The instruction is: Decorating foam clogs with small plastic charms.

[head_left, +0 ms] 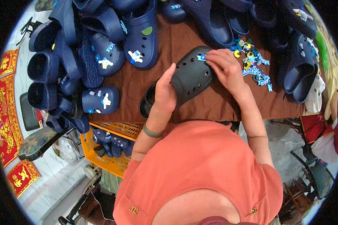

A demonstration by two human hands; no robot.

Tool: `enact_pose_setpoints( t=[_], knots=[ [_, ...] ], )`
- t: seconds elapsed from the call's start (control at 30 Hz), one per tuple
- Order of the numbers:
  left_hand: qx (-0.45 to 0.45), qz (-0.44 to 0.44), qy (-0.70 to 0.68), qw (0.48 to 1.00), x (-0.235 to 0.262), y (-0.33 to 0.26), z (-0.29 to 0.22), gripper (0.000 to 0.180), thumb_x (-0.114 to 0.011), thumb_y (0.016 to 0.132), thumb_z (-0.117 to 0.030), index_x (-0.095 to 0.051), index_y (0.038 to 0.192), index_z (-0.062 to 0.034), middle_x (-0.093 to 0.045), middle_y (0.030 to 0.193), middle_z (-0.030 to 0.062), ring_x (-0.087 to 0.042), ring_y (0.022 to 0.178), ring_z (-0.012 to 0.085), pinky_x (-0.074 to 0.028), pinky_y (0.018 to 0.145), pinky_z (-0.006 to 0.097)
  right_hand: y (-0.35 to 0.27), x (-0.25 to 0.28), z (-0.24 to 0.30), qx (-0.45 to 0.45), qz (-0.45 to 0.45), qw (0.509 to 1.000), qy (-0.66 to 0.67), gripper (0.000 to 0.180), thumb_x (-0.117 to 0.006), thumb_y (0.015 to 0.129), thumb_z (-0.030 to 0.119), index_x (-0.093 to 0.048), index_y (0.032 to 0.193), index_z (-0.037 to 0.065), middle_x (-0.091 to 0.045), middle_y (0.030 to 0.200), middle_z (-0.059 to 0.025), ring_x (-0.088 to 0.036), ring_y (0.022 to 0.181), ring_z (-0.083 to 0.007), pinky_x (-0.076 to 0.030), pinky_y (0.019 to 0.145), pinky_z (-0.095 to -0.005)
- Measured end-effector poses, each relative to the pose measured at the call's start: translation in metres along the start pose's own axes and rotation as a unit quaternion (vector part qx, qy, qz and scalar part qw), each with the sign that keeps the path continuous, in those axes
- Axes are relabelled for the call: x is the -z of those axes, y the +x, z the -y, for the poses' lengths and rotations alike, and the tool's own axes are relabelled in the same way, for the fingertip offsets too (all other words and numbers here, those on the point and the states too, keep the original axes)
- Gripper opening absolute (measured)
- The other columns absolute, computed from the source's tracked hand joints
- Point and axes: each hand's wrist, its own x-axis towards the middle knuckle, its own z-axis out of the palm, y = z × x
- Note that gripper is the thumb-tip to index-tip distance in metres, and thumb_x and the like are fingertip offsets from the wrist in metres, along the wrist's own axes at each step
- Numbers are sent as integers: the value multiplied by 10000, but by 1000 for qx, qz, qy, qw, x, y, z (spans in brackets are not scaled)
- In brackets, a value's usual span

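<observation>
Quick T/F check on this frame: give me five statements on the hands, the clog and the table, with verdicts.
1. The left hand grips a black clog. True.
2. The right hand presses a blue charm onto the clog's toe end. True.
3. The clog being worked on is white. False: it is black; the clogs piled around it are navy.
4. The table cover is green. False: it is a brown cloth.
5. Loose charms lie to the right of the right hand. True.
</observation>
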Motion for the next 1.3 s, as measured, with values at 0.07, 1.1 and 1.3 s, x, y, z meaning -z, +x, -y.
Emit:
enact_pose_setpoints(
  t=[0.07, 1.1, 1.3],
  knots=[
    [29, 17, -32, 999, 5, 2, 1, 417, -501, 979, -316, -573, 1221, 16, -623, 1223, 151, -604, 1110, 260, -451, 991, 399, -2, 1, 8, 34, 2, 998, -49, 201, -724, 754, 47, -681, 951, 53, -673, 999, -67, -612, 926, -269, -510, 786, -359],
    [25, 49, -27, 998, -7, -1, -3, 446, -448, 984, -289, -526, 1288, 29, -594, 1273, 156, -590, 1157, 246, -444, 1016, 391, -15, -11, 54, 42, 230, 889, -395, 621, -527, 790, 105, -393, 1359, -105, -443, 1405, -214, -431, 1258, -290, -223, 1111, -557],
    [-5, 61, -34, 998, -4, 2, 0, 459, -439, 994, -314, -549, 1248, 52, -606, 1252, 182, -600, 1139, 278, -433, 1026, 393, -28, -13, 41, 40, 170, 925, -338, 603, -543, 796, 79, -417, 1375, -35, -463, 1396, -183, -453, 1239, -303, -291, 1079, -521]
  ],
)
